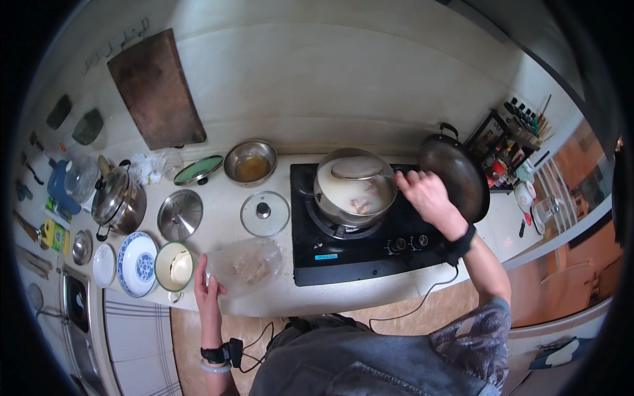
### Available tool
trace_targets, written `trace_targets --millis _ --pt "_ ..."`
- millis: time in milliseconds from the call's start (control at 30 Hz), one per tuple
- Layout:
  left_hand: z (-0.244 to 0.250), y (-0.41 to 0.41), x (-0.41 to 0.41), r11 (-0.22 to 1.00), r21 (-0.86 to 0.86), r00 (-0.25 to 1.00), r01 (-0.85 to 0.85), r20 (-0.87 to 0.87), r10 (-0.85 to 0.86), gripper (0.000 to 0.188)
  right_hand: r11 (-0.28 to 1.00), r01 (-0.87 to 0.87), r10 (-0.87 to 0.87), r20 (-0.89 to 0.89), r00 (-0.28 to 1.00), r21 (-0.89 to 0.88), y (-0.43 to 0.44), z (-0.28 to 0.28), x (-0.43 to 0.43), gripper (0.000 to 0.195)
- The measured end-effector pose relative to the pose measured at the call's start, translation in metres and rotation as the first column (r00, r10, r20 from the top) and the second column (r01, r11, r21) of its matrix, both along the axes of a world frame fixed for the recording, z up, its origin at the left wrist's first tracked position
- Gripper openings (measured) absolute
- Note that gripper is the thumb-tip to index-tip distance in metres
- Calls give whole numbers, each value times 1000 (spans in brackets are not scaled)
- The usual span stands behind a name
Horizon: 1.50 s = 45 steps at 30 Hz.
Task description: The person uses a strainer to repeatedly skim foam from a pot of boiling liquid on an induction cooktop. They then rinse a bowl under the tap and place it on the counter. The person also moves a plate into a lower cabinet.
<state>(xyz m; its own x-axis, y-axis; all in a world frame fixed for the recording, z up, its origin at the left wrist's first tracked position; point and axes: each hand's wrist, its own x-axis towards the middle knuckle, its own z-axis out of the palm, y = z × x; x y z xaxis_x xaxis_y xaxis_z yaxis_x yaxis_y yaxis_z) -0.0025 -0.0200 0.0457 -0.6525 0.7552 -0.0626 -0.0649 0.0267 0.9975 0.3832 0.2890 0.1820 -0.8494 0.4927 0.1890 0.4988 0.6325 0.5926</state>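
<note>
My right hand (423, 195) is closed on the handle of a round, flat skimmer (357, 168), whose head lies over the milky liquid in a steel pot (342, 217). Pale pieces, apparently meat, show in the liquid. The pot stands on the left burner of a black gas hob (356, 262). Fingers apart, my left hand (208, 287) is at the counter's front edge, between a green-rimmed enamel mug (174, 267) and a clear plastic bag (247, 265) with pale pieces in it. Whether it touches the bag I cannot tell.
A glass lid (265, 214) lies left of the hob, with a steel bowl of yellowish liquid (251, 163) behind it. A wok (458, 173) leans at the back right. Farther left are a steel lid (180, 215), a blue-patterned bowl (137, 265) and a lidded pot (119, 200).
</note>
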Motion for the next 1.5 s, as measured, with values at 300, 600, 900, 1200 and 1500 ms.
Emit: trace_targets --millis 300,600,900,1200,1500 --pt "-1 3 11 1000 23 1000 12 -26 -12 51 963 -65 108 154 982 -261 43 -3 -24 11" --pt "-5 -8 17 999 -9 999 -47 -26 46 51 522 406 -245 324 914 -750 100 51 -32 18" --pt "-18 -4 17 998 -45 998 -53 27 54 51 0 236 -553 196 809 -972 105 22 35 20" --pt "-4 4 21 998 -5 998 -61 -15 61 52 -42 196 -590 183 786 -980 104 23 39 20" --pt "-8 -5 16 998 2 998 -60 -10 60 53 112 362 -539 250 804 -925 120 64 4 18"
